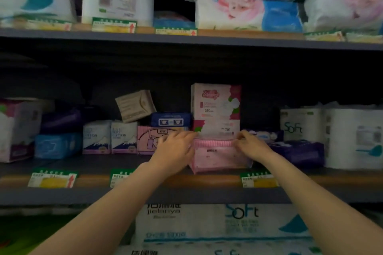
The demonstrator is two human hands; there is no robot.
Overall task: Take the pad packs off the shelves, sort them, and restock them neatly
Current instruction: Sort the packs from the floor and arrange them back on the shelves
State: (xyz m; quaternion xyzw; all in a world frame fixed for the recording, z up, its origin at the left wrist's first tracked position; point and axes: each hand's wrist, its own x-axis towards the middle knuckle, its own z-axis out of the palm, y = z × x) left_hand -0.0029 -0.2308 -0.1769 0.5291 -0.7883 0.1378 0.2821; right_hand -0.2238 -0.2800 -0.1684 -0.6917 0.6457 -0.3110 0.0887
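A pink pad pack (219, 156) lies at the front of the middle shelf (186, 180). My left hand (176, 147) grips its upper left corner and my right hand (251, 144) pinches its upper right corner. Stacked on it are a flat white-and-red pack (216, 128) and an upright white-and-pink pack marked 350 (216, 101). To the left stand a pink striped pack (149, 139), a blue pack (171, 119) on top of it, a tilted beige pack (135, 105) and two white cotton packs (109, 137).
Purple packs (298, 152) lie right of my hands, with toilet-roll packs (339, 136) beyond. A light blue pack (58, 145) and a dark purple one (61, 120) sit at left. Tissue and roll packs fill the top shelf (186, 38). Price tags (51, 179) line the shelf edge.
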